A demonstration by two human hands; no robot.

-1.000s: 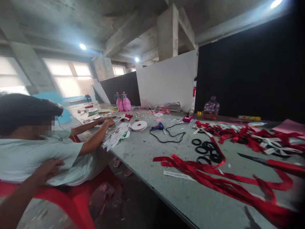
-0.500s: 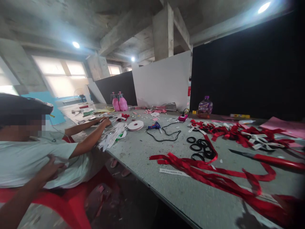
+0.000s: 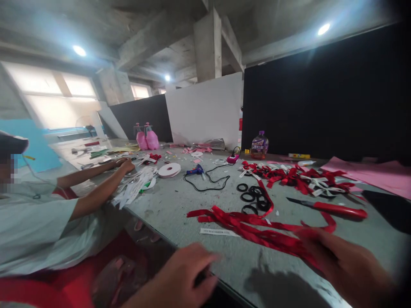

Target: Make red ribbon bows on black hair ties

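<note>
Shift of view: compared with half a second earlier, the scene had slid toward the left of the frame, and more of the table [image 3: 171,205] showed on the right.
Left hand: the left hand [image 3: 181,273] had dropped away from in front of the co-worker's shirt [image 3: 38,231] to the bottom centre, over the table's near edge; its thumb and forefinger stood apart, the rest blurred.
Right hand: the right hand [image 3: 345,265] had come into the lower right, at the near end of the red ribbons [image 3: 250,233]; blur hid whether its fingers had closed on them.
Red ribbons: they lay right of centre in the lower half, long axis slanting from mid-frame down toward the lower right; their loose ends pointed left, and one strand bent round near the right hand.
Printed strip: the white printed strip [image 3: 212,232] lay just below the ribbons' left part, nearly level.
Black rings: the black rings [image 3: 263,203] sat clustered just above the ribbons.
Cutter: the red-handled cutter [image 3: 340,209] lay right of the rings, blade pointing left and slightly up.
Bows: a heap of red and white bows [image 3: 295,177] spread farther up on the right.
</note>
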